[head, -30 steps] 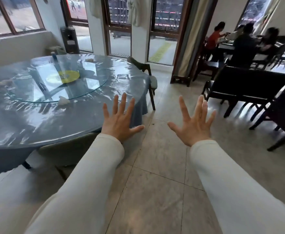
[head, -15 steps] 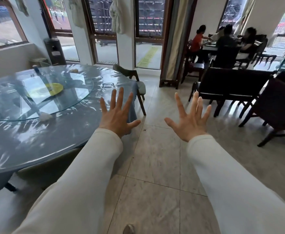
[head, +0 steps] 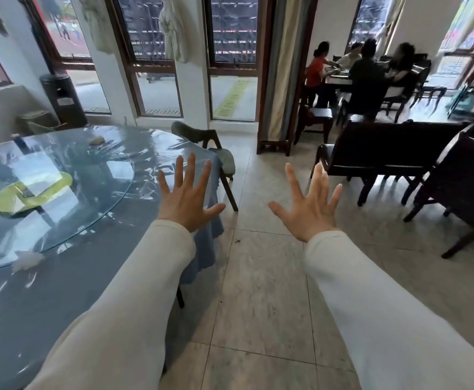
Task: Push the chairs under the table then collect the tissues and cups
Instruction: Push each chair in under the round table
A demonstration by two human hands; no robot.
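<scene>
A round table (head: 95, 277) with a blue cloth under clear plastic fills the left side. A glass turntable (head: 61, 181) sits on it. A crumpled white tissue (head: 27, 260) lies by the turntable's near edge, and another small wad (head: 96, 141) lies at the far side. A wooden chair with a grey-green cushion (head: 216, 153) stands at the table's far right edge, partly pulled out. My left hand (head: 186, 198) is spread in the air over the table's right edge, holding nothing. My right hand (head: 309, 206) is spread over the floor, also holding nothing.
Dark wooden chairs (head: 384, 156) stand in a row on the right. Several people sit at a table (head: 339, 77) behind them. A black floor unit (head: 62, 99) stands by the windows. A tiled aisle (head: 258, 291) runs between the table and the dark chairs.
My view has moved forward along the table's edge and turned right. The chair at the far edge is closer now. Both hands stay spread in front of me.
</scene>
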